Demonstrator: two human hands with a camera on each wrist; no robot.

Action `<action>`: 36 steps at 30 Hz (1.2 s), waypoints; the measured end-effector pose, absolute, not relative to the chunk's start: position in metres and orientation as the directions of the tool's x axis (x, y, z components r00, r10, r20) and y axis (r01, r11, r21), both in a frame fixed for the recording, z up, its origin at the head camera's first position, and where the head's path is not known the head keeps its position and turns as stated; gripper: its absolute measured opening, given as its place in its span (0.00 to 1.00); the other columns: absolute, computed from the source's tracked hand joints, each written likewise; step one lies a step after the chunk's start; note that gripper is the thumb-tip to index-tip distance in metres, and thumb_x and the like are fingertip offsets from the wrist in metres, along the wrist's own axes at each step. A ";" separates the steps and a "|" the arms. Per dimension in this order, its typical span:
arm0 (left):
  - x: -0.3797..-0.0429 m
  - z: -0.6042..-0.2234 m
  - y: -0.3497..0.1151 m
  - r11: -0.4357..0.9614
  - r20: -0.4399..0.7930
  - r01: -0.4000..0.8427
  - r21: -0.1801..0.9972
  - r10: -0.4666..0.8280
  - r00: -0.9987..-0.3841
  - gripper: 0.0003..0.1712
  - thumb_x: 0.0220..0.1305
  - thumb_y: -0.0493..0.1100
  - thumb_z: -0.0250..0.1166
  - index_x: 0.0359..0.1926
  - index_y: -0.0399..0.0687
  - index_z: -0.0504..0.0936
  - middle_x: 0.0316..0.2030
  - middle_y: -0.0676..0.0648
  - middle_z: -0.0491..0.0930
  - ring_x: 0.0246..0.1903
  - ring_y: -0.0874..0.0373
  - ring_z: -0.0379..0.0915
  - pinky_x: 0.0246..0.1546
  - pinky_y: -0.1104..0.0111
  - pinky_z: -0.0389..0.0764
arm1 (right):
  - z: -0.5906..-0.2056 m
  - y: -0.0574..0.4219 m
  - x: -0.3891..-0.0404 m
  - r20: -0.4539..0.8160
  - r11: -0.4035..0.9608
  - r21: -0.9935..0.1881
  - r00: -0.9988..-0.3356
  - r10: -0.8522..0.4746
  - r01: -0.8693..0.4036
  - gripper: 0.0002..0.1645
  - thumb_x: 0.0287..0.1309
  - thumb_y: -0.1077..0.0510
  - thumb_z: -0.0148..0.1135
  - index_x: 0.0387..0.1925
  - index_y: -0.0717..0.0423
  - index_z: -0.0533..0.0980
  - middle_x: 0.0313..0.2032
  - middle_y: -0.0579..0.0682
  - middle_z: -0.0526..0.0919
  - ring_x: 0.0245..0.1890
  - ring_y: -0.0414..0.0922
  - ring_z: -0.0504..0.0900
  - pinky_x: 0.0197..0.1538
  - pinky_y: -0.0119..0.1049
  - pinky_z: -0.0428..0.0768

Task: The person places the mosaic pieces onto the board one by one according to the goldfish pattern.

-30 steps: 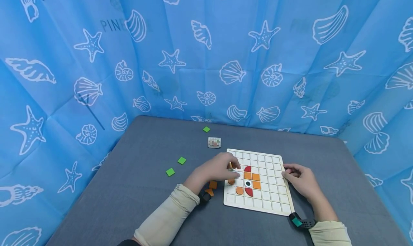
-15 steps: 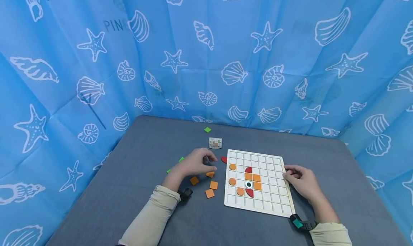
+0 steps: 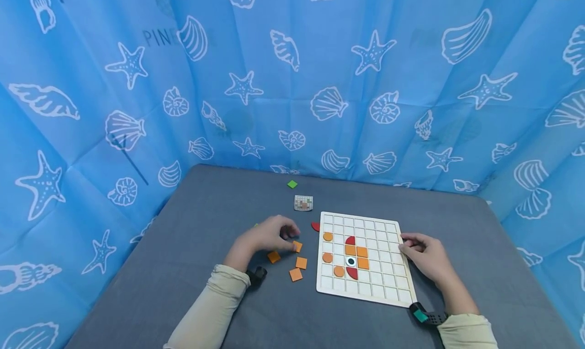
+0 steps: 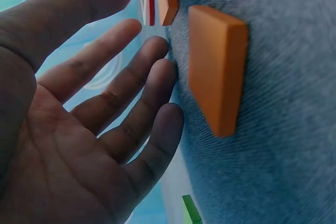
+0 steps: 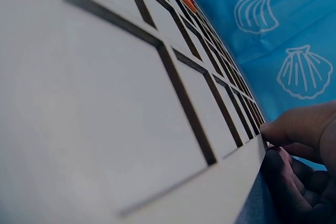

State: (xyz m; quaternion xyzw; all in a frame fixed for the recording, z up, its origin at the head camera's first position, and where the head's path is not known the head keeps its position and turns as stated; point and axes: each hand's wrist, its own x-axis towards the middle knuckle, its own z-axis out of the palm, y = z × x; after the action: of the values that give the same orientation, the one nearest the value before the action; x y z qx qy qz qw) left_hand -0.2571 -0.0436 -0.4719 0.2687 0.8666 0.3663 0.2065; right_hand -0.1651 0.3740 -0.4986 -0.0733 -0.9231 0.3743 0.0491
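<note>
Two cream sleeves (image 3: pixel 203 308), one on each forearm, each with a black wrist device (image 3: pixel 257 276) near its cuff. Grey cloth-covered surface (image 3: pixel 283 313), bearing all items below except the curtain. Four loose orange squares (image 3: pixel 295 275), lying left of the board, well apart from the green square; the farthest of them is at the left thumb. Right hand (image 3: pixel 425 255), its fingers narrow, thumb and bent fingers holding the right edge of the board. One pale grid board (image 3: pixel 387 280), flat, right of the loose squares. Set on it: a lower red quarter-round (image 3: pixel 352 273); an eye disc (image 3: pixel 351 261), white with a dark centre, just above that; three orange board squares (image 3: pixel 363 263), adjoining one another, about the eye; an upper red quarter-round (image 3: pixel 350 240); three orange discs (image 3: pixel 338 271), two in the leftmost column, one in the next. Left hand (image 3: pixel 269 234), fingers gently bent and thumb wide of them, holding nothing, beside the loose squares. One red piece (image 3: pixel 316 226), off the board, just beside its left edge. One small picture card (image 3: pixel 303 202), printed with a grid, beyond the left hand. One green square (image 3: pixel 292 184), near the surface's far edge. Blue curtain (image 3: pixel 269 120), white shells and starfish, behind everything.
</note>
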 end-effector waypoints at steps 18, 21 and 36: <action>-0.249 -0.471 -0.036 0.656 -0.182 0.332 0.678 0.587 -0.789 0.14 0.60 0.39 0.80 0.47 0.50 0.90 0.47 0.51 0.80 0.47 0.54 0.75 0.53 0.58 0.80 | -0.498 0.374 -0.166 0.025 0.701 -0.706 -0.986 0.163 0.098 0.24 0.71 0.60 0.66 0.62 0.70 0.78 0.43 0.58 0.84 0.33 0.38 0.76 0.33 0.29 0.76; -0.248 -0.472 -0.037 0.658 -0.180 0.331 0.676 0.584 -0.792 0.12 0.61 0.39 0.80 0.46 0.50 0.90 0.47 0.50 0.79 0.48 0.54 0.74 0.54 0.57 0.80 | -0.497 0.375 -0.167 0.024 0.701 -0.707 -0.987 0.157 0.094 0.25 0.71 0.60 0.65 0.63 0.71 0.78 0.43 0.58 0.84 0.33 0.37 0.76 0.33 0.30 0.75; -0.249 -0.472 -0.035 0.648 -0.164 0.364 0.669 0.606 -0.779 0.09 0.63 0.45 0.79 0.43 0.53 0.90 0.44 0.52 0.80 0.43 0.56 0.74 0.48 0.60 0.79 | -0.497 0.374 -0.166 0.010 0.698 -0.707 -0.985 0.170 0.114 0.25 0.72 0.59 0.65 0.63 0.70 0.78 0.43 0.58 0.83 0.34 0.39 0.76 0.33 0.30 0.75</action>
State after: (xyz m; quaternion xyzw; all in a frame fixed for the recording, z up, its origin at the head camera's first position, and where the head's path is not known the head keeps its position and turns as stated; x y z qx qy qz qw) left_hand -0.2492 -0.0353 -0.4721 0.2732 0.8878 0.3181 0.1900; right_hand -0.1662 0.3744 -0.4973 -0.0771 -0.9208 0.3805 0.0374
